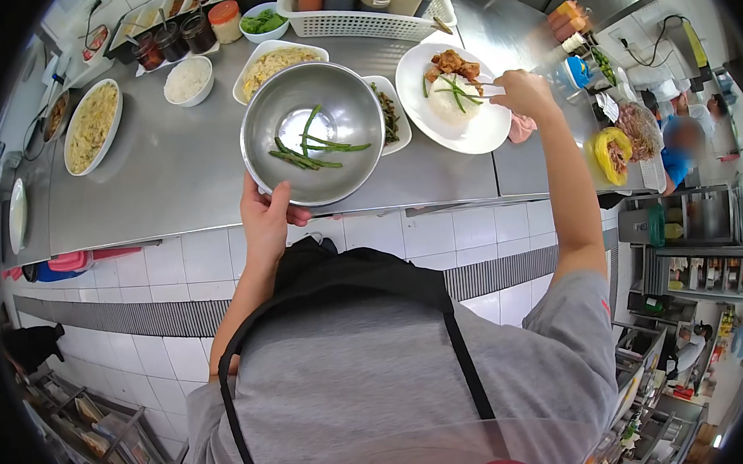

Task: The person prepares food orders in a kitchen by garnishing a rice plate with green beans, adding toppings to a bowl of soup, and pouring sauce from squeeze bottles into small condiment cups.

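Note:
My left hand (273, 214) grips the near rim of a metal bowl (265, 166), thumb over the edge. Several green beans (315, 148) lie inside the bowl. To the right, my right hand (523, 93) is closed on metal tongs (487, 84), whose tips are over a white oval plate (476, 140). The plate holds white rice (453, 104) with green beans across it and browned meat pieces (453, 64) at the back. A pink cloth (521, 127) lies under my right wrist, beside the plate.
Behind the bowl stand a dish of yellow food (276, 63) and a dish of dark food (388, 116). A rice bowl (188, 80) and an oval dish (93, 126) are left. A white basket (367, 24) holds bottles. A person in blue (681, 149) is far right.

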`<action>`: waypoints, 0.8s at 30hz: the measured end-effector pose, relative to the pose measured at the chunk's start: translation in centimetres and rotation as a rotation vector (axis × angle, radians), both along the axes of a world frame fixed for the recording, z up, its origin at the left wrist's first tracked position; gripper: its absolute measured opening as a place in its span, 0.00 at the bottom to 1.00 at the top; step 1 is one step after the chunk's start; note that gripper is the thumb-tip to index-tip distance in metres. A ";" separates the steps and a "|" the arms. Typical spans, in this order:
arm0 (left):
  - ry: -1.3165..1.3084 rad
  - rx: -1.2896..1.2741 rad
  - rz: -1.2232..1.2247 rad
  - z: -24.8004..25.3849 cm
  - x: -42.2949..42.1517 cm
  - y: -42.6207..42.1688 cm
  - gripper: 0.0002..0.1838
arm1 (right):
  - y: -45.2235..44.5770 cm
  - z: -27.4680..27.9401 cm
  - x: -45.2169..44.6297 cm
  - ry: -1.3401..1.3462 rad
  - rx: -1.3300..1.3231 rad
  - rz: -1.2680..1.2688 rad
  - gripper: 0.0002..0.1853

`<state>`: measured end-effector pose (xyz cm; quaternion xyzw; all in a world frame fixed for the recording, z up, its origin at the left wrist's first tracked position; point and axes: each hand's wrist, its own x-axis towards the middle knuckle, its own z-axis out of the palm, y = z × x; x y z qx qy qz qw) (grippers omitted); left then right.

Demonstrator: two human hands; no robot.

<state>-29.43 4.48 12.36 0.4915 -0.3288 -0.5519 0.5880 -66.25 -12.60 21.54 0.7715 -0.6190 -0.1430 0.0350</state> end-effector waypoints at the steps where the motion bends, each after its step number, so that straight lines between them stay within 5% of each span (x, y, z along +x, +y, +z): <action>1: -0.009 0.007 0.011 0.1 0.1 0.1 0.21 | 0.1 0.6 0.5 0.005 -0.032 -0.003 0.18; 9: 0.023 -0.004 0.024 -0.3 0.2 0.1 0.18 | -2.2 -0.9 9.2 -0.003 0.068 -0.168 0.17; 19: 0.042 0.021 0.088 -0.9 0.8 0.5 0.24 | -9.4 -6.5 8.3 0.167 0.230 -0.054 0.20; 22: 0.053 0.018 0.087 -0.7 1.1 0.6 0.25 | -5.6 -1.4 9.9 0.060 0.083 -0.054 0.26; 24: 0.042 0.015 0.093 -0.8 1.2 0.4 0.25 | -4.0 1.7 10.4 -0.119 0.097 -0.062 0.17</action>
